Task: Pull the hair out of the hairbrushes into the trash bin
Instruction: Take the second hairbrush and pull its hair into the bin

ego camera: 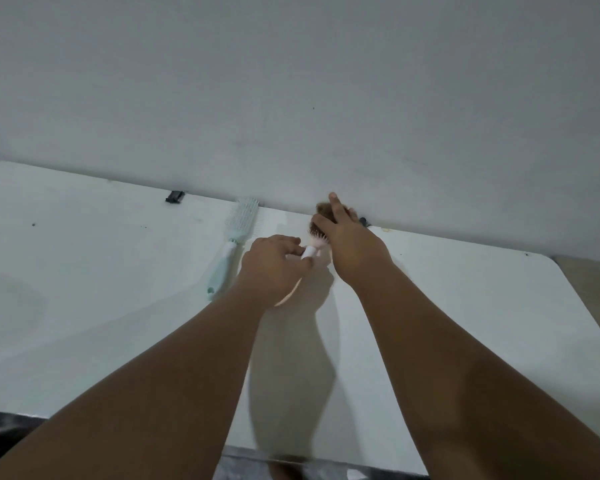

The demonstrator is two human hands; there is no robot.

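2 hairbrushes, 1 hair clump. Left hand [272, 268] pinches the white handle of the round brush [316, 238], held above the table [84, 271] at 12 o'clock, near the wall. Right hand [350, 240] grips the brown hair clump [324, 210] on its head. The mint brush [234, 237] lies flat at 10 o'clock of the left hand, untouched.

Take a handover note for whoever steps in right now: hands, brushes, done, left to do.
Left hand grips the white-handled round hairbrush by its handle.
Right hand grasps the clump of brown hair on its head.
Mint-green plastic vent hairbrush lies on the white table, left of both hands.
Done: hair not yet off. Left: pull it free, bin it; trash bin not in view.
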